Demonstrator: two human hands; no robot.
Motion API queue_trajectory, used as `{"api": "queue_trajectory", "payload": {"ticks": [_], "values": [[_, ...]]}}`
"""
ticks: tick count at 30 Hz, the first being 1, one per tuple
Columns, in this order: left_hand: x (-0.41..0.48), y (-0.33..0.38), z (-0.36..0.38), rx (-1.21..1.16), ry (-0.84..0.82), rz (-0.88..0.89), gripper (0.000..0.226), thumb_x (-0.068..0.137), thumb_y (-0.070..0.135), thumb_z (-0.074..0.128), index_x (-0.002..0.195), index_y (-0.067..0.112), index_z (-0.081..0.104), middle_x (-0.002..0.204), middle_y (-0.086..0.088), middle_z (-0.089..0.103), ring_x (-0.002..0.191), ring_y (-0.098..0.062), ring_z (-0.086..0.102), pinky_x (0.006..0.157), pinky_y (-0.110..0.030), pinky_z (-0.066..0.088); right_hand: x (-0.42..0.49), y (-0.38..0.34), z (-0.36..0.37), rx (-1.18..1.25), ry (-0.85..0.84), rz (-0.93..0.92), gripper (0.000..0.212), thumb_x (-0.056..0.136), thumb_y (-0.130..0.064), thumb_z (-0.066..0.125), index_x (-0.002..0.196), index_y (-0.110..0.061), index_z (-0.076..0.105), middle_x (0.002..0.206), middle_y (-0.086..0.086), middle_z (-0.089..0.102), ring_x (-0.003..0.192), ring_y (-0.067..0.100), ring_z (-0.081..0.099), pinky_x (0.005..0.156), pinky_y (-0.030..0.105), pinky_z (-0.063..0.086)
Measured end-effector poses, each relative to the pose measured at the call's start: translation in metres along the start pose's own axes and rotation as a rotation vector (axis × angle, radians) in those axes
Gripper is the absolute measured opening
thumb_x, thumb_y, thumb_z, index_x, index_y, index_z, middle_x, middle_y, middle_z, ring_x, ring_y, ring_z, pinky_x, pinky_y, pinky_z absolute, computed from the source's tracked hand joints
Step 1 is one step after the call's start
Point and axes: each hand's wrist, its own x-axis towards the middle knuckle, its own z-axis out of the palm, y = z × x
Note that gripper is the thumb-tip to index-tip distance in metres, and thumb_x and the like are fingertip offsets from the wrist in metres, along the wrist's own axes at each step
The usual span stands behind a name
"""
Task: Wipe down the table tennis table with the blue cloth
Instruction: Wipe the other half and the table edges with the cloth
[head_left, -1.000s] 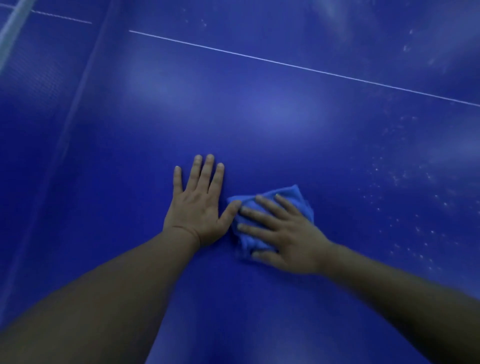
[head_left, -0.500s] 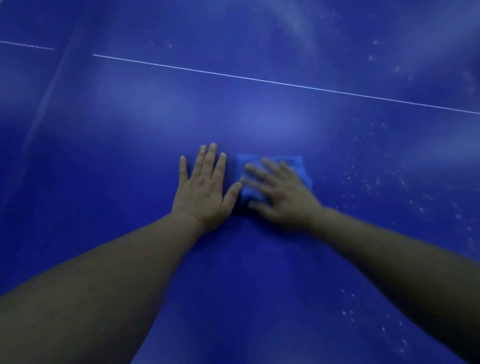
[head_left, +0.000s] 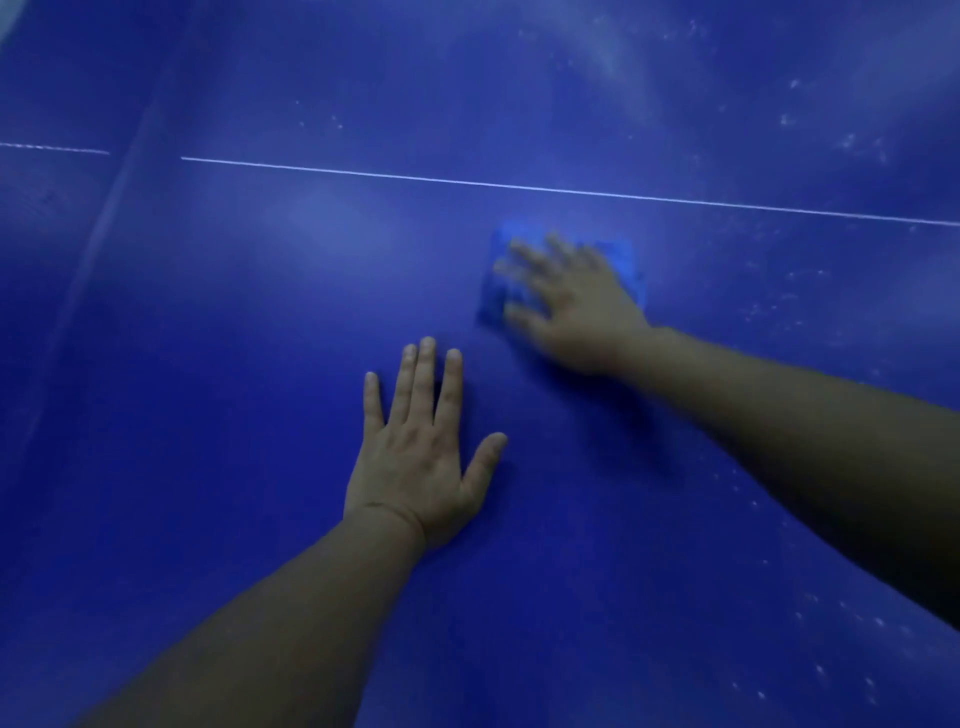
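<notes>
Head view: left hand (head_left: 415, 467) flat on table (head_left: 234, 364), palm down, fingers straight, thumb out wide, holding nothing. Right hand (head_left: 576, 312) blurred, fingers spread and laid flat on cloth (head_left: 622, 255), pressing it to table, not curled round it. Cloth sits just on near side of white line (head_left: 519, 186), up and right of left hand, apart from it. Pale specks (head_left: 787, 120) dot table at far right, both sides of line.

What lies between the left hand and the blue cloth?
Only bare table top, seen in the head view: the left hand rests flat nearer the person, apart from the blue cloth under the right hand.
</notes>
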Motion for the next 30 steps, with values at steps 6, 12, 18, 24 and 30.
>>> {"api": "queue_trajectory", "payload": {"ticks": [6,12,18,24,30], "values": [[-0.001,-0.002,0.003,0.000,0.035,-0.015,0.089,0.098,0.067,0.010,0.159,0.003,0.003,0.168,-0.016,-0.002,0.156,-0.027,-0.005,0.122,-0.059,0.011,0.017,-0.067,0.005,0.026,-0.069,0.087,0.060,0.102,-0.060,0.030,0.157,-0.039,0.022,0.168,-0.010,0.010,0.155,0.026,0.003,0.122,0.055,0.002],[0.001,-0.001,0.004,0.031,0.029,-0.008,0.086,0.098,0.065,0.012,0.159,0.003,0.009,0.168,-0.017,0.004,0.156,-0.029,0.002,0.121,-0.060,0.012,0.037,-0.005,0.005,0.016,-0.029,0.238,0.060,0.101,-0.060,0.029,0.156,-0.038,0.028,0.167,-0.008,0.016,0.154,0.029,0.012,0.122,0.055,0.009],[0.002,-0.001,0.005,0.069,-0.008,-0.017,0.081,0.099,0.061,0.018,0.158,0.006,0.022,0.167,-0.016,0.010,0.156,-0.029,0.004,0.121,-0.061,0.013,0.030,0.012,-0.001,0.036,-0.029,0.378,0.070,0.095,-0.064,0.018,0.156,-0.032,0.031,0.166,-0.003,0.021,0.153,0.033,0.015,0.120,0.055,0.010],[0.001,-0.001,0.003,0.037,-0.014,-0.029,0.081,0.099,0.060,0.020,0.160,0.006,0.015,0.167,-0.017,0.008,0.156,-0.029,0.000,0.122,-0.058,0.004,0.071,-0.116,0.002,0.109,-0.254,-0.370,0.047,0.107,-0.048,0.030,0.153,-0.041,0.033,0.166,-0.016,0.015,0.155,0.019,0.005,0.122,0.045,-0.001],[0.001,-0.001,0.005,0.068,-0.028,-0.022,0.077,0.099,0.058,0.022,0.161,0.014,0.015,0.168,-0.017,0.003,0.156,-0.029,-0.004,0.122,-0.059,0.006,0.109,-0.111,0.008,0.086,-0.203,-0.094,0.057,0.103,-0.059,0.026,0.157,-0.040,0.023,0.168,-0.010,0.009,0.155,0.026,0.005,0.123,0.052,0.003]]}}
